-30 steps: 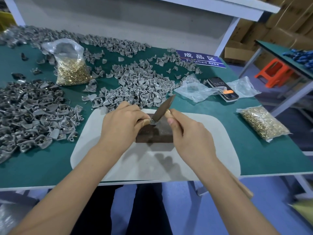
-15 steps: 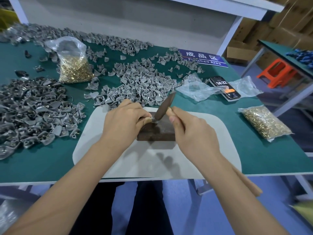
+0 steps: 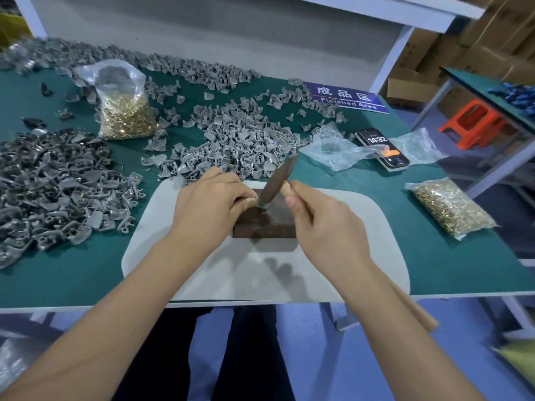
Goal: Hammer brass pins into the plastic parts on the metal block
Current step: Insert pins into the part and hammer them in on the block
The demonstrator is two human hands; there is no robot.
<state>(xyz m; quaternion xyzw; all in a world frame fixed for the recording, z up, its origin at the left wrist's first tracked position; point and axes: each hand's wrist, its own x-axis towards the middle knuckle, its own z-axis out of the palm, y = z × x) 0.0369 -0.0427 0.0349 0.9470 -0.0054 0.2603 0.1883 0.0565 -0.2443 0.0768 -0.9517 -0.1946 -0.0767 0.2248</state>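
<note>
A dark metal block (image 3: 267, 224) lies on a grey mat (image 3: 260, 273) at the table's near edge. My left hand (image 3: 210, 205) rests on the block's left end, its fingertips pinching a small grey plastic part that is mostly hidden. My right hand (image 3: 321, 224) grips the wooden handle of a hammer (image 3: 278, 180). The hammer's metal head slants down and its lower end touches the part on the block. No pin is visible under the head.
Piles of grey plastic parts (image 3: 231, 143) cover the green table behind the mat and to the left (image 3: 55, 189). Bags of brass pins sit at back left (image 3: 124, 111) and at the right (image 3: 451, 208). A phone (image 3: 383, 150) and empty plastic bags (image 3: 333, 151) lie right of the piles.
Both hands stay on the block and the hammer head stays against the part; only the camera has shifted slightly.
</note>
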